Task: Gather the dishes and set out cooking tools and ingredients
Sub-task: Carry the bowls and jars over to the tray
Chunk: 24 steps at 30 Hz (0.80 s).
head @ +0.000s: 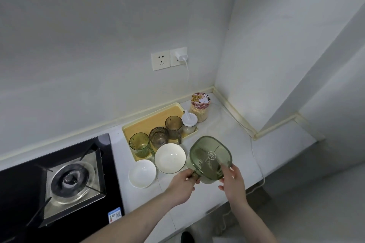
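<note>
A green see-through container with a lid (209,156) stands on the white counter (233,130). My left hand (182,184) grips its handle on the near left side. My right hand (233,180) touches its near right edge with straight fingers. Left of it sit a large white bowl (169,158) and a small white bowl (142,173). Behind them a yellow tray (150,122) carries three tinted glass mugs (173,127) and a white-lidded jar (189,122).
A gas stove (65,181) with a black glass top fills the left. A snack jar with a cartoon lid (199,107) stands at the back by the corner. A white charger cable (254,156) runs from the wall socket (178,56) across the counter's right side.
</note>
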{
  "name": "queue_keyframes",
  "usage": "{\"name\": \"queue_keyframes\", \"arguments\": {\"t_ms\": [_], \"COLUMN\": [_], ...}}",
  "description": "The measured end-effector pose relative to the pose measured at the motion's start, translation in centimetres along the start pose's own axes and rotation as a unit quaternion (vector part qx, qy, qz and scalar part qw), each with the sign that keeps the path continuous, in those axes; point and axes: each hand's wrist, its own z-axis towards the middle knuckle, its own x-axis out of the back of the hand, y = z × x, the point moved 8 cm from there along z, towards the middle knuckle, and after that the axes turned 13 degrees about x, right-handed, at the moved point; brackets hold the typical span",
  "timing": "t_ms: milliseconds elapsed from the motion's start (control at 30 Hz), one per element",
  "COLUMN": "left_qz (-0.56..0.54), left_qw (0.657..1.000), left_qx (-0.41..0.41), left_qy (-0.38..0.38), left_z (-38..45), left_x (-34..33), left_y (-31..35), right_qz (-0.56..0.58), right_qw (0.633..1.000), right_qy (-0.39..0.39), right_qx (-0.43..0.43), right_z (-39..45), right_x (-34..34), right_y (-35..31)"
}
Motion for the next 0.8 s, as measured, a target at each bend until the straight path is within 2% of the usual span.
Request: {"name": "queue_keyframes", "arguments": {"t_ms": [200,400,533,600,700,800], "left_qz": [0.085,0.107,0.252,0.29,0.264,0.187], "left_qw": [0.994,0.989,0.964,0.953,0.961,0.982], "left_qx": [0.06,0.097,0.062,0.06,0.054,0.027], "left_qy": [-0.016,-0.037,-0.061,-0.067,-0.054,-0.022], "left_z": [2.9,4.4,4.3,4.1,3.9,3.1], "left_x": [-2.2,-3.2,-3.4,-3.0,-1.6,0.3], "left_y": [-1.4,-2.5,-1.7,-1.5,-1.4,-0.8], "right_qz": [-0.027,-0.065,-0.053,-0.067,-0.101,-0.116], "right_qw": [0.998,0.995,0.994,0.992,0.986,0.981], "right_qy": [0.024,0.035,0.054,0.052,0.047,0.041], "right_qx": [-0.056,-0.063,-0.083,-0.094,-0.122,-0.153], "right_z": [0.5,2.2,3.0,3.3,3.9,5.1], "right_x": [1.5,1.4,1.0,0.6,0.0,-0.9], "right_y": [3.6,4.6,4.3,4.3,5.4,6.2]}}
